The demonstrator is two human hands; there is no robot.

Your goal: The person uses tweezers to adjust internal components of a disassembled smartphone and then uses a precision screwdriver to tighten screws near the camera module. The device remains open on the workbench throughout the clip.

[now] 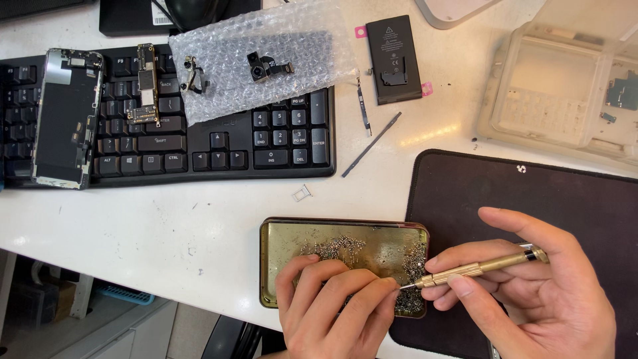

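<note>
- A brass screwdriver (484, 267) is gripped in the fingers of the right hand (531, 292), its tip over the shallow metal tin (286, 256) at the desk's front edge.
- The left hand (335, 306) is curled, fingertips pinched at the tip; what they hold cannot be told.
- Loose screws (332, 247) could be scattered if the tin were nudged.
- A keyboard (219, 143), battery (393, 58) and black mat (465, 186) lie beyond.

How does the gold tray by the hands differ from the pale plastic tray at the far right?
The gold metal tray is shallow, shiny, and holds heaps of tiny screws; the pale plastic tray is larger, dull, translucent, with only a few small parts. The gold tray lies beneath both hands; the plastic one sits untouched. Both are rectangular, on the white desk.
</note>
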